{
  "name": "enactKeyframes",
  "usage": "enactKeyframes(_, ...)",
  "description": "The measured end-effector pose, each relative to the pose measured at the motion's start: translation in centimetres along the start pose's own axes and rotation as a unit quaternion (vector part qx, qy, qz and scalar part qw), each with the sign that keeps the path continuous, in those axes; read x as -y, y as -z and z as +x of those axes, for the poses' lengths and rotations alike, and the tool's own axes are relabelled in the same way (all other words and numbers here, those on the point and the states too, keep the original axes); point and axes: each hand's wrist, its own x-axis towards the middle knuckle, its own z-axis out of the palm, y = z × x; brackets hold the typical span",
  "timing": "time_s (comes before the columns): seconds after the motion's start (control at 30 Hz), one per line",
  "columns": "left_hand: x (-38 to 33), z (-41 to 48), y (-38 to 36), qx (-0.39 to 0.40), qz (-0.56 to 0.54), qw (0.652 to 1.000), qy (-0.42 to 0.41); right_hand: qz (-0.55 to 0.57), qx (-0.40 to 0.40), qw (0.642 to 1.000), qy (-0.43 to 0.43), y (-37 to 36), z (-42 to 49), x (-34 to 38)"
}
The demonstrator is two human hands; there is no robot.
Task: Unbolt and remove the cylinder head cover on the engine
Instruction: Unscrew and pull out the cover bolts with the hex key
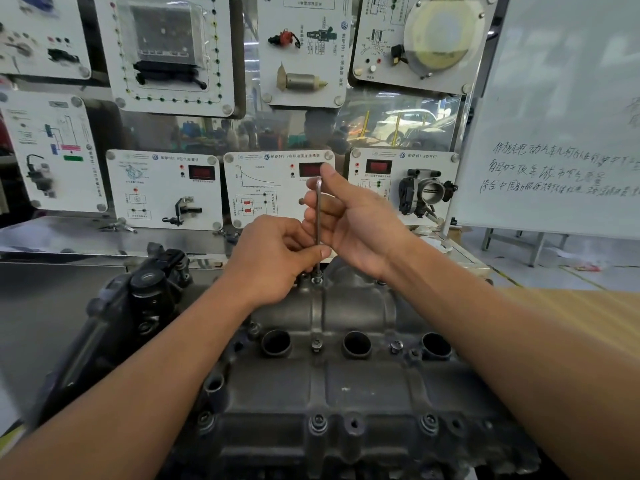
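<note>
My left hand (277,254) pinches the hex key (318,209) low, my right hand (360,223) high. It stands upright on a bolt (317,280) at the cylinder head cover's (346,386) far edge.

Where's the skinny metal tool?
The hex key stands upright mid-view, between left hand and right hand, tip on a bolt at the far edge of the cover.

The left hand (277,251) hides part of the hex key (318,209) shank. Its tip seems seated in the far bolt (317,279), which is too small to confirm. The cylinder head cover (363,386) is cut off at the bottom edge, and the left forearm (166,368) covers 1 of its corners. The whiteboard (554,116) runs off the right edge, its writing unreadable.
</note>
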Motion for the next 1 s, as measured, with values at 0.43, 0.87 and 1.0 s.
enactKeyframes(0.43, -0.2, -0.2, 0.0, 0.036, 0.021, 0.999, -0.008, -0.188, -0.029, 0.976, 0.102, -1.4, 0.2, -0.4)
enactKeyframes(0.87, -0.3, 0.2, -0.4, -0.001, 0.038, 0.999, 0.013, -0.116, 0.035, 0.987, 0.102, -0.9, -0.6, -0.1)
enactKeyframes(1.0, -0.1, 0.1, -0.3, -0.005, 0.056, 0.998, 0.008, -0.060, 0.040, 0.992, 0.099, -0.2, -0.6, 0.5)
